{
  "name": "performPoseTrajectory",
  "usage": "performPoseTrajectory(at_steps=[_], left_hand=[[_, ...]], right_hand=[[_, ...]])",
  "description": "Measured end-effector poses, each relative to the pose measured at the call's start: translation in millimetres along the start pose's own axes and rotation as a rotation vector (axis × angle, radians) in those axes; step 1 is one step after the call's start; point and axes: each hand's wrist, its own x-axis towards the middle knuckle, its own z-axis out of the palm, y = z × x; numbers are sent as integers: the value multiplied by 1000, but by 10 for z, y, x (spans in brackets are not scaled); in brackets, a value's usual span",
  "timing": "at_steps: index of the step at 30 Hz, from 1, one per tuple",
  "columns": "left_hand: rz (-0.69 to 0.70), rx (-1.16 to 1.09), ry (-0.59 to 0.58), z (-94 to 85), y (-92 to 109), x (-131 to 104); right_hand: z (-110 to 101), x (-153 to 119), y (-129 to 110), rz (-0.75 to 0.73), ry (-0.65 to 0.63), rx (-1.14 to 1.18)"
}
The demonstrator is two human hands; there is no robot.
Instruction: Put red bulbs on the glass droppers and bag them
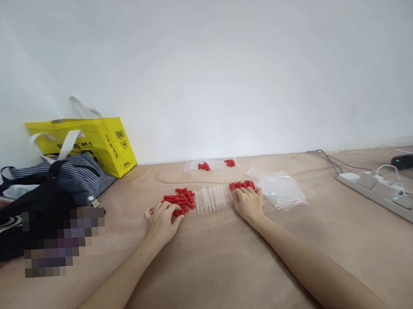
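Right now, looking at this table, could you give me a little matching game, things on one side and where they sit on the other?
Things:
1. yellow bag
2. power strip
3. clear tubes
4. empty plastic bags

Places:
A. between the two hands
B. far left, against the wall
C. right edge of the table
D. just right of the right hand

Pairs: 1-B, 2-C, 3-A, 4-D. The left hand rests on loose red caps.

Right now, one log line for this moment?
left hand on red caps | right hand at clear tubes | plastic bags beside
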Motion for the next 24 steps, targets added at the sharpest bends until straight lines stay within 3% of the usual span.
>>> performPoseTrajectory(at_steps=[8,13,18,24], left_hand=[[23,4,-18,16,14,13],[94,-7,22,60,-19,20],[150,-83,68,-15,48,0],[436,-276,-119,-92,230,-81]], right_hand=[[-49,-14,-25,54,-89,12],[-60,3,-46,84,-66,22],[-87,36,-75,139,-76,22],[-113,59,-86,183,-98,-6]])
